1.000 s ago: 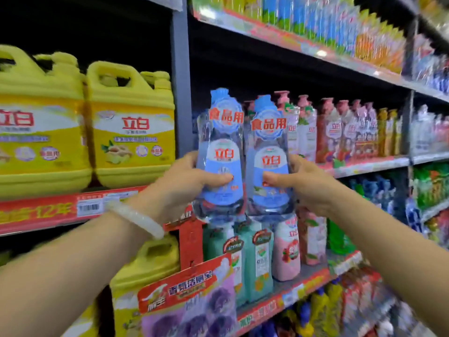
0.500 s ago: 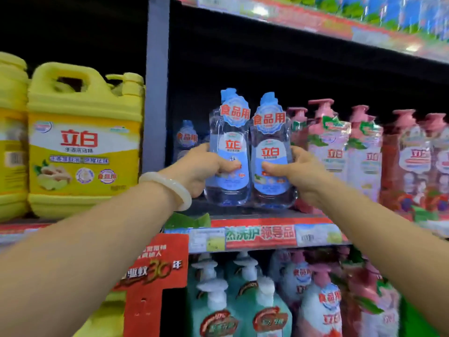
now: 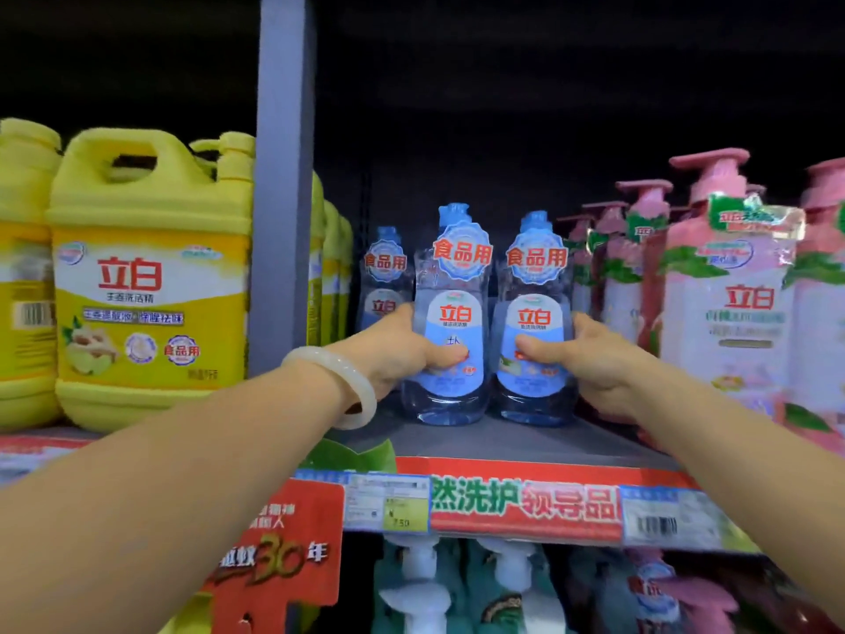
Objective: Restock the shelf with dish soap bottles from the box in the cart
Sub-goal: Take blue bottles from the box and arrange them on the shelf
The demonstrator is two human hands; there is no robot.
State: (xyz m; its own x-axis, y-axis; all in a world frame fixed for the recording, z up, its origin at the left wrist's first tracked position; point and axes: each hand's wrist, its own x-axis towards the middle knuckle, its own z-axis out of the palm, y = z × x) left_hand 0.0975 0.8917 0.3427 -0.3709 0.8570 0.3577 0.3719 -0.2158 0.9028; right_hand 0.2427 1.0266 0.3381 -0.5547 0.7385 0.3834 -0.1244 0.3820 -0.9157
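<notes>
Two clear blue dish soap bottles stand side by side on the grey shelf board (image 3: 526,439). My left hand (image 3: 402,347) grips the left bottle (image 3: 450,313), thumb across its label. My right hand (image 3: 590,359) grips the right bottle (image 3: 532,313) the same way. Both bottle bases rest on or just above the shelf, set back from its front edge. A third bottle (image 3: 383,276) of the same kind stands behind the left one, deeper in the shelf. The box and the cart are out of view.
Pink pump bottles (image 3: 727,295) crowd the shelf right of my right hand. A grey upright post (image 3: 281,221) and yellow jugs (image 3: 151,276) stand to the left. A red price strip (image 3: 526,501) runs along the shelf front. Teal and pink pump bottles (image 3: 457,588) fill the shelf below.
Both hands have carried the two bottles forward and down into the shelf bay; the bottles now sit at shelf level. The camera has moved closer.
</notes>
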